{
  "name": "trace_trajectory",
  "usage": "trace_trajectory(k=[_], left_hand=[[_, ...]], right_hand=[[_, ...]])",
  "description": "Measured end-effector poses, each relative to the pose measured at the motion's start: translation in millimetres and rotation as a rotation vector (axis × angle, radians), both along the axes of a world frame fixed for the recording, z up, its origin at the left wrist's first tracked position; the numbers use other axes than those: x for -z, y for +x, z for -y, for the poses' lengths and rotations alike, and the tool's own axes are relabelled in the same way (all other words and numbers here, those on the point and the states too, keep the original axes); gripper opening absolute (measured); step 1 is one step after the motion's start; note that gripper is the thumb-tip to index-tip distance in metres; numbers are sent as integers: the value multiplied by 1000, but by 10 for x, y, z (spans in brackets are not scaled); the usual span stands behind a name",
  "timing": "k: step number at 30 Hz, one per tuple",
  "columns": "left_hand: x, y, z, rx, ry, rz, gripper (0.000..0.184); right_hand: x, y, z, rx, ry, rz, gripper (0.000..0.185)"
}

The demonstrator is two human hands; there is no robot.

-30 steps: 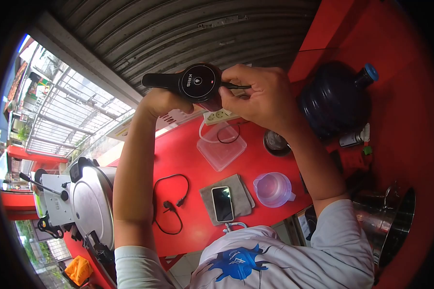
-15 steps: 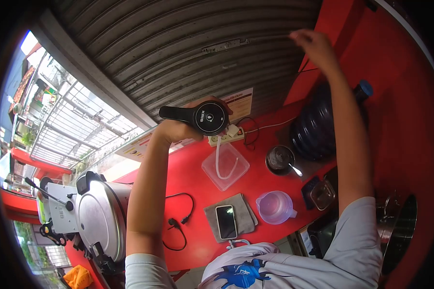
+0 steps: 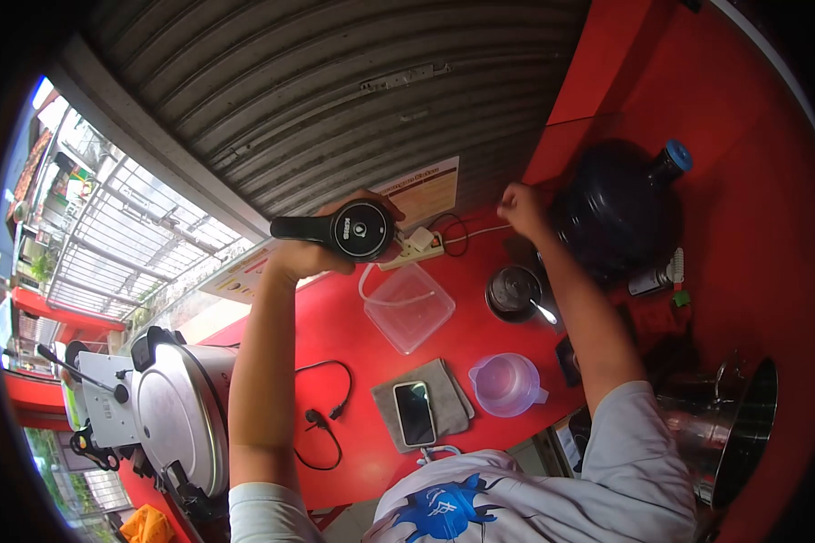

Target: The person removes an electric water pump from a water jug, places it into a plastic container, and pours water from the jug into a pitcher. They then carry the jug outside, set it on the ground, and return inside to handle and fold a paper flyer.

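My left hand point(image 3: 308, 256) is wrapped round a black electric water pump point(image 3: 362, 230) marked KRIS, raised above the red table. Its spout points left. A pale flexible tube point(image 3: 364, 285) hangs below, over a clear square plastic lid point(image 3: 411, 309). Beside the large dark water jug point(image 3: 611, 213), my right hand point(image 3: 523, 210) has its fingers curled together. What they hold, if anything, cannot be made out. Close below that hand runs a white cord point(image 3: 491, 230) to a power strip point(image 3: 409, 253) with a white plug in it.
A phone point(image 3: 415, 414) lies on a grey cloth point(image 3: 457, 403), with a clear jug point(image 3: 505, 385) beside it. A dark pot point(image 3: 513, 291) holds a spoon. Left are a black power cable point(image 3: 321, 418) and a pressure cooker point(image 3: 181, 412). A steel pot point(image 3: 743, 434) stands right.
My right hand has come down and to the left, from high before the shutter to beside the water jug. My left hand still grips the water pump. The view has shifted slightly.
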State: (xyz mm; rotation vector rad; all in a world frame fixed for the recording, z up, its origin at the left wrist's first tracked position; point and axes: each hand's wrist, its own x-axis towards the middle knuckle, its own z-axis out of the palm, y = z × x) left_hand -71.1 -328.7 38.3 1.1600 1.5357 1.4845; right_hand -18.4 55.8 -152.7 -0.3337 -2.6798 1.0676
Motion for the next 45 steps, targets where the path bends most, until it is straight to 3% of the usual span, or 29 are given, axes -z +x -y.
trace_trajectory(k=[2, 4, 5, 7, 9, 11, 13, 14, 15, 17, 18, 20, 21, 22, 24, 25, 27, 28, 30, 31, 32, 34, 35, 37, 40, 41, 43, 44, 45], left_hand=[[26, 109, 24, -91, 59, -12, 74], [92, 165, 83, -222, 86, -48, 70], [293, 159, 170, -365, 38, -19, 66], [428, 121, 249, -613, -23, 24, 55], [483, 85, 232, -796, -69, 46, 46], [542, -5, 177, -884, -18, 16, 49], [521, -42, 84, -986, 24, -7, 54], [484, -49, 31, -1012, 26, -11, 57], [549, -87, -30, -977, 204, 209, 54], [600, -146, -35, -1044, -57, -164, 46], [601, -154, -102, -997, 213, 235, 48], [452, -120, -112, -1034, 254, 98, 52], [458, -121, -153, -1096, 307, 65, 54], [429, -115, -176, -1106, 318, 64, 54], [342, -165, -119, -1106, 380, 99, 50], [360, -205, -99, -1122, 313, 90, 49], [393, -230, -122, -1125, 358, 167, 47], [381, -251, -143, -1121, 402, 240, 46], [454, -249, -98, -1091, 318, 102, 47], [506, -268, -93, -1103, 271, 44, 49], [491, -215, -70, -1063, 241, 68, 54], [601, -251, 41, -926, 62, -229, 54], [393, -141, 24, -817, 36, 38, 55], [516, -191, 33, -591, -22, 97, 50], [461, -89, -15, -407, -131, 48, 46], [448, -4, -79, -383, -103, 106, 42], [386, 178, -205, -365, 32, 227, 46], [530, 57, -206, -190, -105, 264, 57], [576, 105, -240, -265, -36, 276, 62]], right_hand=[[829, 82, -72, -37, 94, 60, 18], [1251, 166, 34, 100, 391, -65, 25], [1060, 50, 161, 86, 387, -97, 25], [304, -61, 473, -65, -59, 149, 29], [-591, -124, 1019, -177, -396, -188, 28], [-1417, -137, 1525, -344, 22, -598, 36], [-1719, -158, 1765, -476, 73, -685, 39], [-1870, -176, 1942, -534, 158, -681, 39], [-1982, -213, 2104, -591, 246, -676, 40], [-1934, -422, 2264, -696, 305, -560, 42], [-1906, -530, 2282, -727, 239, -442, 45], [-1870, -814, 2174, -700, 98, -363, 56], [-1838, -980, 2069, -528, 216, -240, 68], [-1863, -993, 1997, -540, 226, -244, 68], [-1919, -1051, 1981, -115, 246, -176, 72], [-1978, -930, 2099, -272, 191, -374, 70], [-2072, -647, 2227, -778, 127, -484, 68], [-2064, -615, 2203, -809, 346, -492, 65], [-1832, -913, 1988, -374, 269, -327, 64], [-1837, -962, 1864, -49, 449, -189, 61], [-1799, -1039, 1722, -153, 194, -272, 60], [-1802, -810, 1682, -420, -156, -399, 55], [-1904, -596, 1714, -413, -165, -354, 55], [-2066, -286, 1766, -1064, -287, -226, 59], [-2109, -64, 1689, -975, -86, -66, 72], [-2129, 24, 1680, -887, -141, 13, 73], [-2134, 193, 1640, -854, -44, -45, 72], [-2123, 244, 1606, -821, 57, -112, 71], [-2081, 270, 1559, -818, 54, -102, 71]])
